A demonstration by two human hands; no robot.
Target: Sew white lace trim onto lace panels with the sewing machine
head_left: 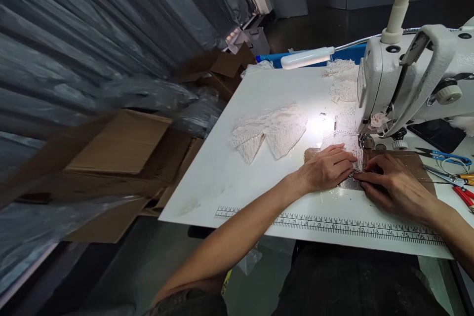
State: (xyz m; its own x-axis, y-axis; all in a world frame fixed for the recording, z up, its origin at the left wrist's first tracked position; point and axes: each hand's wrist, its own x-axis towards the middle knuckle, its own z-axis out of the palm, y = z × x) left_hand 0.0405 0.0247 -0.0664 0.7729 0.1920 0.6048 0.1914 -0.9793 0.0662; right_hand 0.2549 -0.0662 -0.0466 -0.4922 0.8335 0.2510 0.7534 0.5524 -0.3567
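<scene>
A strip of white lace (346, 121) lies under the needle area of a white sewing machine (374, 89). My left hand (329, 168) rests on the lace just left of the presser foot (361, 141), its fingers stretched out flat. On the near side of the needle, my right hand (394, 185) pinches the lace edge between thumb and index finger. The two hands' fingertips almost meet there. Part of the lace is hidden beneath my fingers. Brown plates (402, 160) flank the needle area.
Another gathered lace piece (270, 131) lies left on the white table (207, 192); more lace (342, 81) is behind. Blue-handled scissors (450, 157) and red-handled snips (462, 197) lie right. A lamp (307, 58) lights the table. Cardboard boxes (118, 143) stand left. A printed ruler (333, 226) follows the front edge.
</scene>
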